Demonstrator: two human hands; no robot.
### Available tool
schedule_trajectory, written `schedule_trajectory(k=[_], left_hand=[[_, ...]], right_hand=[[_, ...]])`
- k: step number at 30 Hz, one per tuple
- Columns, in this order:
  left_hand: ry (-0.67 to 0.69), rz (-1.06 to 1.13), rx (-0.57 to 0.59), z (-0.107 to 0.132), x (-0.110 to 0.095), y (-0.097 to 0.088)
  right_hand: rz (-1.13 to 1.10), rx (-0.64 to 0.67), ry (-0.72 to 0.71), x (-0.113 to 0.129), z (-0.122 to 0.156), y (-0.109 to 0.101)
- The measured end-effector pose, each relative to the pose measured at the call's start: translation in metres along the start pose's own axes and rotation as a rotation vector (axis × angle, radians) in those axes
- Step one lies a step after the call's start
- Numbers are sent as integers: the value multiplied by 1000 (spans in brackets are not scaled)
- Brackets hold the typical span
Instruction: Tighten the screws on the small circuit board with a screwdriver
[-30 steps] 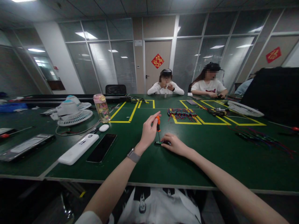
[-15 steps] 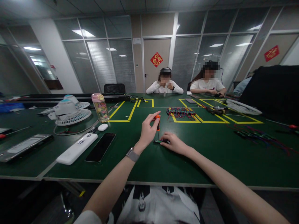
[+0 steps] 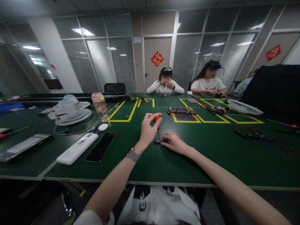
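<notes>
My left hand [image 3: 150,126] grips the orange and black handle of a screwdriver [image 3: 159,127] between thumb and fingers. The screwdriver stands nearly upright, its thin shaft reaching down to a small green circuit board [image 3: 157,142] on the table. Curled over the right part of that board, my right hand [image 3: 172,142] holds it against the green tabletop. Its fingers hide much of the board, and the exact spot where the tip meets it is too small to make out.
Beyond my hands lies a pile of wired circuit boards [image 3: 181,113]; more wired boards [image 3: 260,137] lie at right. To the left are a black phone [image 3: 101,147], a white power bank [image 3: 77,148], a bottle [image 3: 100,107] and a white fan [image 3: 72,114]. Two people sit opposite.
My left fingers have shifted slightly around the screwdriver handle, which leans a little differently. My right hand and the circuit board stay in place.
</notes>
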State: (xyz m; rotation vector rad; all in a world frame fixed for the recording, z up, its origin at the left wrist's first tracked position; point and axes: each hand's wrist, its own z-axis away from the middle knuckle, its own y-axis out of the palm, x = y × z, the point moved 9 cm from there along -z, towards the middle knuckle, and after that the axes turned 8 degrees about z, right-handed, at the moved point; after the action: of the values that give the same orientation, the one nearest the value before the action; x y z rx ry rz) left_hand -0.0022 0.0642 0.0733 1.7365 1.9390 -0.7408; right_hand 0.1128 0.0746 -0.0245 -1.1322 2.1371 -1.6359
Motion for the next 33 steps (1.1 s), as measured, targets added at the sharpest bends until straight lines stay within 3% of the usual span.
schedule_trajectory(k=[5, 11, 17, 24, 29, 33], left_hand=[[-13, 91, 51, -1, 1, 4], [20, -82, -23, -1, -3, -4], [-38, 103, 79, -1, 5, 6], [-2, -61, -33, 0, 0, -3], [-45, 83, 35, -1, 5, 4], [-52, 54, 4, 0, 8, 2]], right_hand=[[-8, -2, -8, 1, 0, 0], [-11, -6, 2, 0, 1, -1], [-11, -10, -9, 2, 1, -2], [-1, -12, -11, 0, 1, -1], [6, -11, -21, -1, 1, 0], [4, -12, -20, 0, 1, 0]])
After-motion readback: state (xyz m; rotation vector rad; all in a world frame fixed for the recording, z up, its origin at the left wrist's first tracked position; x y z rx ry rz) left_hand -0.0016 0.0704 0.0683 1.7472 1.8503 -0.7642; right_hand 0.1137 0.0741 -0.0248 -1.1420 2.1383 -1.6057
